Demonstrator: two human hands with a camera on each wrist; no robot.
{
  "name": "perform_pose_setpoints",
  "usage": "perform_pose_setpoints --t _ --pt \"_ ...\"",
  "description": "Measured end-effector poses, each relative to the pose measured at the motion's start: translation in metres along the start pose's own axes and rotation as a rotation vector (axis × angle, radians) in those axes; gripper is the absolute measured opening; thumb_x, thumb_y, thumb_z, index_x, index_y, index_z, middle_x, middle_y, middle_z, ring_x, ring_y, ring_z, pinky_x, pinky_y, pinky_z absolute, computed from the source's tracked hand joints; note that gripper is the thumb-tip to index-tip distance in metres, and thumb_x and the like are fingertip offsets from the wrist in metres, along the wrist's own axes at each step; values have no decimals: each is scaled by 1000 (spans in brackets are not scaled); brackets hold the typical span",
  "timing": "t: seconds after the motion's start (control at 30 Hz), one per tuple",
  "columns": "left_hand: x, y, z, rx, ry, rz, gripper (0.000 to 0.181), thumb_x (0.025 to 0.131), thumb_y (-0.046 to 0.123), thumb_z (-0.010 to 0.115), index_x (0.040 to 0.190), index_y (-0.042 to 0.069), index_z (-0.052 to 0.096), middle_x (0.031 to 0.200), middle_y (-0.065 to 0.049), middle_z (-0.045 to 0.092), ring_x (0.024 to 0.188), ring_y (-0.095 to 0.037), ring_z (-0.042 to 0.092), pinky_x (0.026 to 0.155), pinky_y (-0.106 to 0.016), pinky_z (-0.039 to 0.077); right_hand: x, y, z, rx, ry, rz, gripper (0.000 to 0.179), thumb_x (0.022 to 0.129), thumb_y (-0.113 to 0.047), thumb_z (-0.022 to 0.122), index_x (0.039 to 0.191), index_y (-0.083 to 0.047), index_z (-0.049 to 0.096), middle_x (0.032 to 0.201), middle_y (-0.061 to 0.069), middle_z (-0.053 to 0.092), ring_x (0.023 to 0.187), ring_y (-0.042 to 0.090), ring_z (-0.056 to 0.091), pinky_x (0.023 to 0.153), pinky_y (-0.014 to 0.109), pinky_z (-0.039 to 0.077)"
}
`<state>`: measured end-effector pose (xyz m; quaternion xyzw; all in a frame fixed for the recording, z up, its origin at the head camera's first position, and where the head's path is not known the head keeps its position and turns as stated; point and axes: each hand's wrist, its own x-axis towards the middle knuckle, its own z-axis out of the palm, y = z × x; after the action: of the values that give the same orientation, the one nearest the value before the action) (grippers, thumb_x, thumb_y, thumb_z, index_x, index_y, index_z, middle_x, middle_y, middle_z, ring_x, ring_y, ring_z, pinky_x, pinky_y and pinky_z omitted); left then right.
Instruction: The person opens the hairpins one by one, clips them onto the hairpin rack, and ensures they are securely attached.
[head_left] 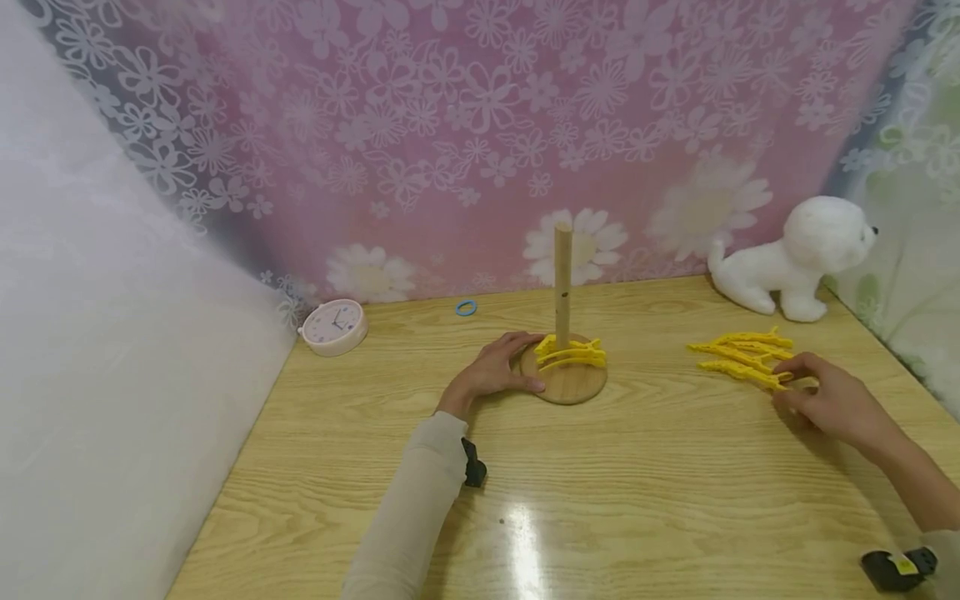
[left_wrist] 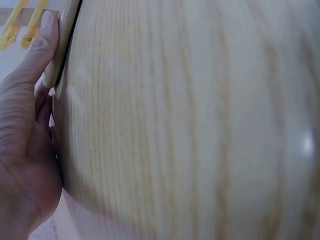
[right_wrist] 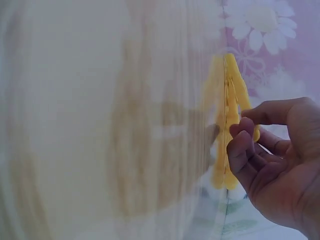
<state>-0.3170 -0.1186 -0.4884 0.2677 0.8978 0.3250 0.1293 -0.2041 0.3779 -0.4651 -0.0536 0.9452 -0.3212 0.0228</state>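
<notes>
My left hand (head_left: 495, 367) holds the edge of a round wooden base (head_left: 573, 390), its thumb lying over the rim. An upright wooden post (head_left: 563, 283) rises from that base, and yellow curved plastic pieces (head_left: 572, 357) sit around the foot of the post. At the right, my right hand (head_left: 828, 400) pinches one end of a yellow branch-like plastic piece (head_left: 738, 372) between thumb and fingers. Similar yellow pieces (head_left: 742, 342) lie just behind it on the table. In the right wrist view, the pinched yellow piece (right_wrist: 239, 90) slants up from my fingertips.
A white plush dog (head_left: 795, 258) sits at the back right of the wooden table (head_left: 637, 483). Toward the back left stand a pink clock (head_left: 333, 327) and a small blue ring (head_left: 466, 308). Behind the table hangs a pink flowered curtain (head_left: 450, 150).
</notes>
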Motion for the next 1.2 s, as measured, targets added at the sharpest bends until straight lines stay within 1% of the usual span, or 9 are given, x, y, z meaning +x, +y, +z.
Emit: perform_pose_setpoints --t 0.1,0.23,0.33,0.37,0.47,0.57,0.7,0.9,1.2 --pt "0 0 0 -5 1 2 92 85 52 84 162 39 35 171 0 24 157 -34 21 121 -65 27 0 -4 2 24 0 -7 39 105 -12 58 136 10 51 76 11 61 53 13 49 48 29 44" --pt "0 1 0 -14 1 0 93 84 52 85 162 38 36 171 -1 24 157 -34 21 121 -65 26 3 -9 4 12 12 -30 42 107 -19 60 135 10 53 66 4 55 50 13 46 47 29 41" --pt "-1 1 -1 -17 0 -2 93 84 51 85 162 39 36 171 0 24 157 -34 21 121 -65 26 5 -14 6 31 23 -63 43 107 -22 62 133 12 54 68 3 58 52 12 50 48 29 43" --pt "-1 1 0 -15 -1 -2 92 85 51 85 162 40 36 171 0 23 157 -34 21 121 -65 26 6 -16 7 46 19 -73 43 107 -22 61 133 12 54 65 4 58 52 13 52 48 29 44" --pt "-1 1 0 -10 -5 1 92 85 51 85 162 41 35 171 0 23 157 -34 21 121 -64 26 7 -22 8 95 29 -105 39 108 -20 61 134 8 56 69 6 64 55 14 57 48 30 48" --pt "0 1 0 -7 -5 3 91 85 51 84 162 42 35 171 0 24 157 -33 21 122 -63 26 9 -31 8 116 62 -143 38 107 -21 62 138 1 57 70 8 65 54 18 58 46 31 49" --pt "-1 0 0 -15 -1 -2 91 85 50 85 161 42 35 171 1 24 158 -32 20 122 -62 26 14 -47 10 142 112 -180 37 104 -24 67 137 -7 62 68 8 65 53 21 58 44 30 45" --pt "-1 1 1 -6 2 -10 91 85 50 85 161 43 35 171 3 24 158 -32 21 122 -63 26 22 -72 15 208 144 -200 32 104 -25 68 130 -8 65 68 10 66 52 24 59 44 31 47" --pt "0 2 0 2 4 -10 92 85 50 85 162 41 35 171 2 24 158 -32 21 122 -63 25 29 -101 25 202 240 -192 27 102 -24 71 123 -7 72 71 8 72 55 21 64 42 28 45"
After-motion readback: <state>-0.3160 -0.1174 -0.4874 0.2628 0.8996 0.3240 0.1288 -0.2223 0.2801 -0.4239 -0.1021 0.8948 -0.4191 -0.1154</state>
